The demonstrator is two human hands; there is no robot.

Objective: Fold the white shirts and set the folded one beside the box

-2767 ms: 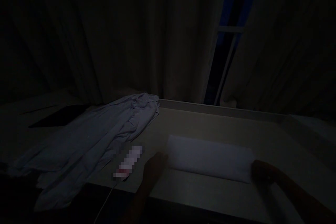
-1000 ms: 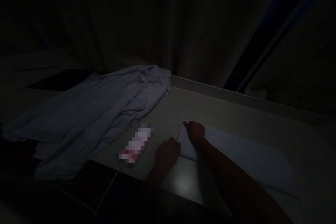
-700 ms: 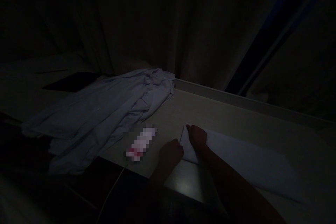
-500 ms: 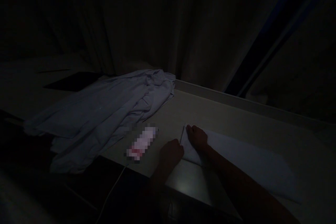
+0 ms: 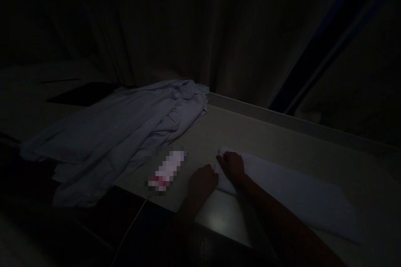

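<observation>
White folded cloth (image 5: 282, 192), long and flat, lies on the pale table top (image 5: 250, 133), and both hands sit at its left end. The right hand (image 5: 231, 166) lies on top of that end with its fingers curled down, pressing on the corner; I cannot tell if it pinches the cloth or only pushes on it. The left hand (image 5: 203, 182) is just beside the same end, touching its edge, with the fingers bent in, and it is too dark to see if they hold anything. A little while ago the two hands were at the two far ends of the cloth, one at each end. Now the right arm has come across, and both hands are together at the left end. In the last moments the right hand slid a bit lower along that short edge (it looks like it is making the fold flat). So the work seems to be on this one end now. Left of the white cloth lies a small blurred pink and white thing (image 5: 167, 170) with a thin white cord (image 5: 130, 229). Further left is a crumpled light blue shirt (image 5: 119, 133). Behind the cloth hang dark curtains (image 5: 175, 33).
</observation>
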